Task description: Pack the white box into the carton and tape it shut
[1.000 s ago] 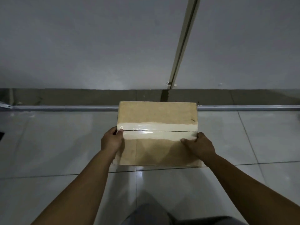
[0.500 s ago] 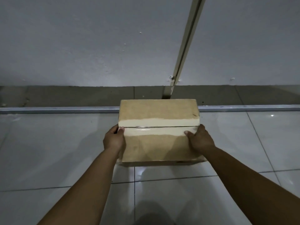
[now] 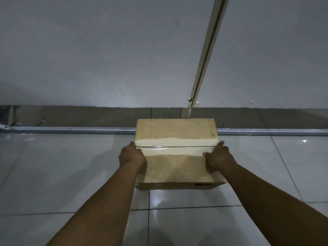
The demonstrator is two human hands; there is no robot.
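1. Carton [image 3: 175, 153]: brown cardboard, flaps closed, held between both hands over the tiled floor [image 3: 53, 174], its far end reaching toward the metal floor rail [image 3: 71, 130] at the foot of the wall [image 3: 106, 59].
2. Tape [image 3: 174, 145]: a pale glossy strip across the top, over the dark seam line where the two flaps meet, reaching both side edges.
3. Left hand [image 3: 132, 156]: pressed to the carton's left side at the seam, thumb hooked over the top edge, fingers wrapped down the side wall, gripping it.
4. Right hand [image 3: 219, 157]: clamped on the carton's right side at the same level, thumb lying on the top face near the tape's end, fingers curled round the side wall.
5. Near face of the carton: in shadow, with a dark oval mark toward its right end.
6. White box: out of sight; cannot tell from here whether inside the carton.
7. Wall: grey, with a pale vertical strip [image 3: 207, 50] running down to the dark skirting [image 3: 88, 116] behind the carton.
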